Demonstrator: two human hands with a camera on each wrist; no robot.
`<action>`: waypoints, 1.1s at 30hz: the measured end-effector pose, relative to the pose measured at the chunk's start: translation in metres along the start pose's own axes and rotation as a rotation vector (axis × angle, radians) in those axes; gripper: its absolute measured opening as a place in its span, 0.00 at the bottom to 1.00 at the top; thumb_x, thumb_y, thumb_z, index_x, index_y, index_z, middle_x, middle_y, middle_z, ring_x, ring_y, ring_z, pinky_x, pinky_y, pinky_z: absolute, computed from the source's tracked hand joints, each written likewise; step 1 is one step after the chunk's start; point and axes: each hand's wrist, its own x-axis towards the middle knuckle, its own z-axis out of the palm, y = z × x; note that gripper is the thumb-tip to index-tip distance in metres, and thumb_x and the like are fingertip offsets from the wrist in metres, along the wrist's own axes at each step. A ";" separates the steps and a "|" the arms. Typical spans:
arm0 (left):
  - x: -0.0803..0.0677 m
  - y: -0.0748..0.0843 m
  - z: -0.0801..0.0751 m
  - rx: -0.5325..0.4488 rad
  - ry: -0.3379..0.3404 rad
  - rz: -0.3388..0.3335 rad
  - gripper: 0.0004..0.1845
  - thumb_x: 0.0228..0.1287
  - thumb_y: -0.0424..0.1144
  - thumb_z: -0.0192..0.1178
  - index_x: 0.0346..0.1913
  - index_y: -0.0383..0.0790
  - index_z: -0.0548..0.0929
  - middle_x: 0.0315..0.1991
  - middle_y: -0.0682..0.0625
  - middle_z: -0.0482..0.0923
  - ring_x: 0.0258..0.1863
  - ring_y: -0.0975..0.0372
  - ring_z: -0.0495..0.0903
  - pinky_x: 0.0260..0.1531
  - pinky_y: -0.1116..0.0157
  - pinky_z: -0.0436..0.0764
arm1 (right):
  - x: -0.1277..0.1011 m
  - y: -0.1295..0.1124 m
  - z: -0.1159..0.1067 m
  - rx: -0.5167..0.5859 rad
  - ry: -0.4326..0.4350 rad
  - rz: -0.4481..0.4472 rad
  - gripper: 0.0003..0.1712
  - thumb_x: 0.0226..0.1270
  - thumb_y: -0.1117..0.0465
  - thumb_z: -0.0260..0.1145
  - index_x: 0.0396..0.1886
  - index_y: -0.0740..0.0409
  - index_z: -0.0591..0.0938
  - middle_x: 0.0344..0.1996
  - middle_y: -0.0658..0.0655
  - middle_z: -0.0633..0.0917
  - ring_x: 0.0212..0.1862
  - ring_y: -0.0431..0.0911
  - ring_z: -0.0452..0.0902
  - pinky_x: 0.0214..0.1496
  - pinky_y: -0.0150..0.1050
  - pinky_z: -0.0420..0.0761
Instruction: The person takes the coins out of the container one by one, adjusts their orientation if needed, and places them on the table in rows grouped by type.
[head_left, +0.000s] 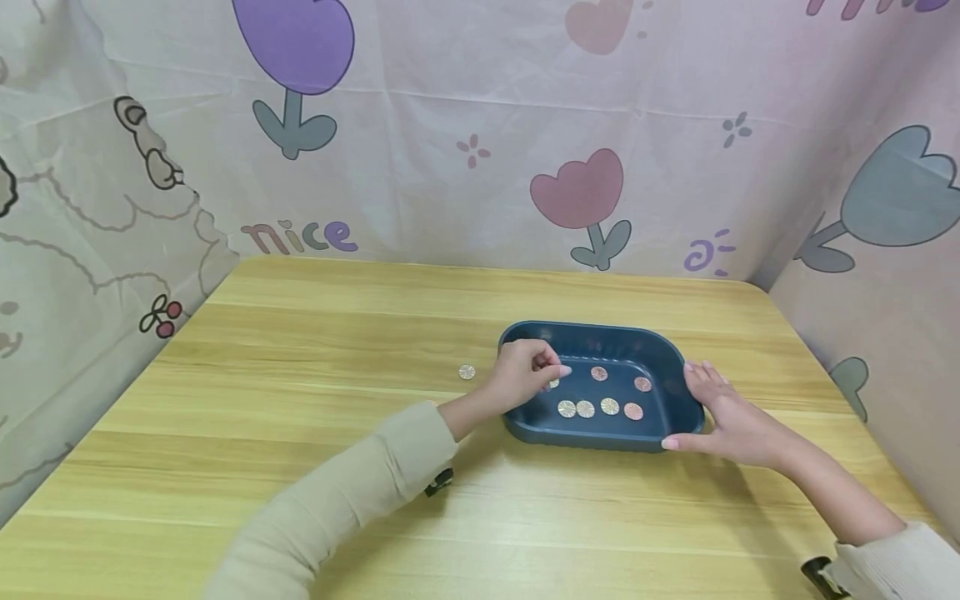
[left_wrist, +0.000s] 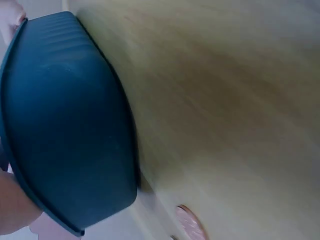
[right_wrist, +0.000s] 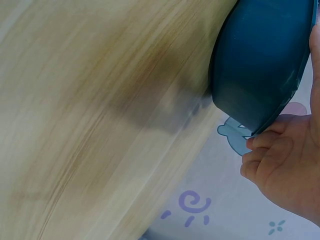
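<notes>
A dark blue rounded tray [head_left: 600,439] stands on the table, with several gold and copper-coloured coins [head_left: 609,407] lying flat on its floor. My left hand [head_left: 522,372] reaches over the tray's left end, thumb and forefinger brought together just above a pale coin [head_left: 553,384]. Whether anything is between those fingertips is too small to tell. The right hand [head_left: 731,421] holds the tray's right end, thumb at the near corner and fingers at the far one. In the right wrist view, its fingers [right_wrist: 272,145] bend against the rim.
One pale coin [head_left: 467,372] lies on the wooden table [head_left: 315,367] left of the tray. A coin [left_wrist: 191,222] also shows low in the left wrist view, beside the tray's outer wall. Printed cloth [head_left: 450,200] hangs behind the table and at both sides.
</notes>
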 end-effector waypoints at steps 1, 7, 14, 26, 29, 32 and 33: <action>0.002 0.001 0.002 0.012 -0.009 -0.005 0.08 0.59 0.35 0.63 0.28 0.33 0.80 0.25 0.38 0.82 0.20 0.59 0.80 0.18 0.76 0.75 | 0.000 0.000 0.000 -0.002 0.000 0.001 0.64 0.48 0.43 0.72 0.68 0.77 0.46 0.69 0.77 0.47 0.71 0.69 0.31 0.64 0.72 0.44; 0.007 0.005 0.014 0.053 -0.080 -0.041 0.07 0.59 0.35 0.62 0.28 0.33 0.81 0.22 0.42 0.81 0.20 0.58 0.80 0.16 0.76 0.72 | 0.001 -0.001 0.001 -0.004 -0.002 -0.001 0.64 0.47 0.43 0.72 0.68 0.77 0.46 0.69 0.77 0.47 0.71 0.70 0.32 0.63 0.72 0.45; 0.014 0.000 0.025 0.233 -0.214 -0.172 0.05 0.56 0.32 0.65 0.33 0.33 0.81 0.26 0.45 0.81 0.19 0.67 0.72 0.20 0.76 0.72 | 0.002 -0.001 0.001 -0.017 -0.005 -0.001 0.64 0.48 0.43 0.72 0.68 0.77 0.46 0.69 0.77 0.47 0.71 0.70 0.32 0.64 0.71 0.44; 0.018 0.000 0.035 0.575 -0.337 -0.218 0.11 0.51 0.40 0.70 0.31 0.39 0.78 0.29 0.54 0.76 0.30 0.66 0.72 0.32 0.73 0.75 | 0.001 -0.001 0.000 -0.031 -0.010 0.014 0.64 0.48 0.43 0.72 0.69 0.75 0.46 0.69 0.77 0.47 0.70 0.71 0.33 0.63 0.72 0.46; 0.019 -0.001 0.036 0.593 -0.344 -0.220 0.11 0.51 0.40 0.70 0.31 0.41 0.77 0.29 0.55 0.75 0.30 0.66 0.71 0.32 0.73 0.75 | 0.001 -0.001 0.001 -0.028 -0.008 0.014 0.64 0.48 0.43 0.72 0.69 0.76 0.47 0.69 0.77 0.48 0.70 0.71 0.33 0.63 0.72 0.46; 0.019 -0.001 0.037 0.593 -0.344 -0.209 0.10 0.51 0.38 0.69 0.34 0.41 0.78 0.31 0.54 0.76 0.32 0.66 0.72 0.35 0.72 0.76 | 0.000 -0.001 0.001 -0.024 -0.007 0.013 0.64 0.48 0.43 0.72 0.69 0.76 0.47 0.69 0.77 0.48 0.70 0.70 0.32 0.63 0.72 0.46; 0.019 -0.001 0.037 0.591 -0.346 -0.206 0.10 0.52 0.38 0.69 0.35 0.41 0.79 0.32 0.54 0.76 0.32 0.66 0.72 0.35 0.72 0.76 | 0.000 -0.001 0.001 -0.022 -0.006 0.013 0.64 0.48 0.43 0.72 0.69 0.76 0.47 0.69 0.77 0.47 0.70 0.70 0.32 0.63 0.72 0.46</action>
